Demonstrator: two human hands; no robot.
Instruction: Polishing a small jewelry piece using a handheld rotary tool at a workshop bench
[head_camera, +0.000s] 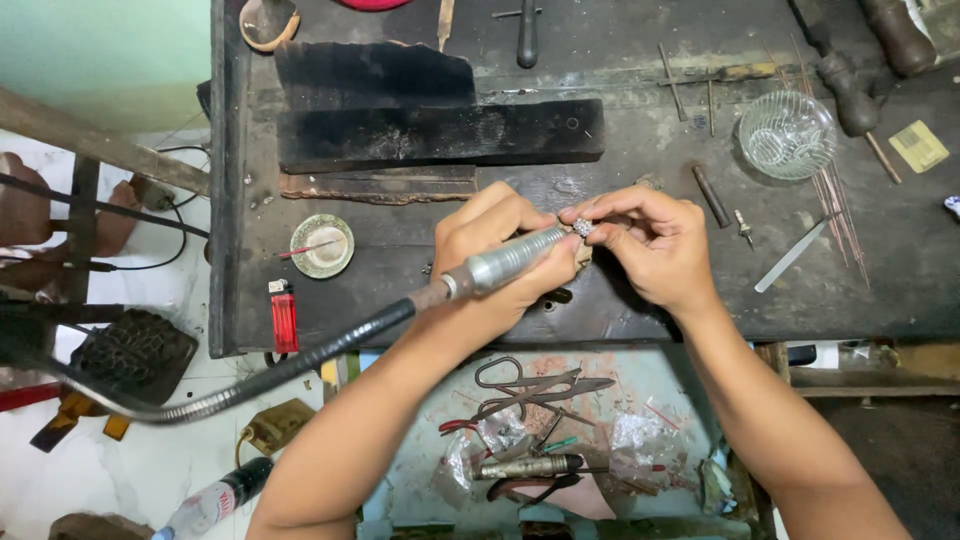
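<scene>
A small sparkling piece of jewellery (583, 228) is pinched between the thumb and fingertips of the right hand (650, 245), held just above the front edge of a dark, worn wooden workbench (640, 310). Its exact shape is too small to make out. The left hand (500, 255) is wrapped closed around a silver rotary tool handpiece (508, 262), held like a pen, with its tip touching the jewellery. A flexible metal shaft (250, 385) runs from the handpiece down and away to the left.

On the bench behind the hands lie two black charred blocks (420, 110). To the left sit a small round dish (322, 245) holding a thin stick and, near the bench edge, a red lighter (284, 315). To the right are a clear glass bowl (786, 135), a bundle of thin metal rods (840, 205), a flat metal file (795, 255) and a short dark punch (711, 195).

Below the bench edge, between the forearms, an open pale-blue drawer (640, 375) holds scissors (530, 385), a second metal handpiece (530, 467), red-handled pliers and crumpled clear plastic bags (640, 440).
</scene>
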